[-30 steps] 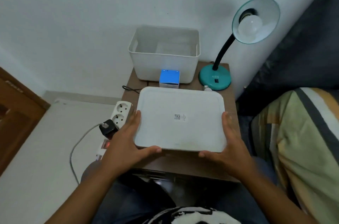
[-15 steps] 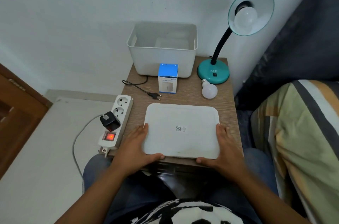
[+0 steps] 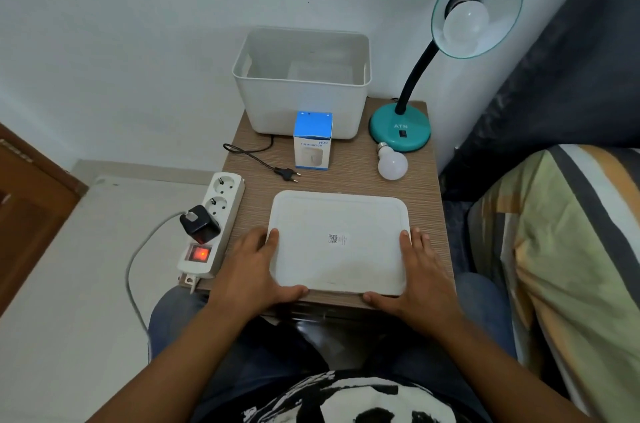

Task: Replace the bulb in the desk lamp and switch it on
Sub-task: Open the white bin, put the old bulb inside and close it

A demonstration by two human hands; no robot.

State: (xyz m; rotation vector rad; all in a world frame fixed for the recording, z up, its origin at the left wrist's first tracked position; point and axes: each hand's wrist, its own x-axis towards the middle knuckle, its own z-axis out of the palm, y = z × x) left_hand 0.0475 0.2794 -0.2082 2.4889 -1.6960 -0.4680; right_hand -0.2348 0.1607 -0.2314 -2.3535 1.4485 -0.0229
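Observation:
A teal desk lamp (image 3: pixel 400 131) stands at the table's back right, its black neck curving up to a shade with a white bulb (image 3: pixel 465 25) screwed in, unlit. A loose white bulb (image 3: pixel 392 163) lies on the table in front of the lamp base. The lamp's black plug (image 3: pixel 286 174) lies unplugged on the table. A white lid (image 3: pixel 339 242) rests flat at the table's front. My left hand (image 3: pixel 258 270) grips its left edge and my right hand (image 3: pixel 417 273) grips its right edge.
A white open bin (image 3: pixel 301 103) stands at the back against the wall, with a small blue and white box (image 3: pixel 312 145) before it. A white power strip (image 3: pixel 211 225) with a lit red switch and a black adapter lies along the table's left edge. Striped bedding (image 3: pixel 561 249) lies to the right.
Both hands have lowered the white lid from in front of the bin down flat onto the table's front. The loose bulb, the plug and the blue box have come into view behind it.

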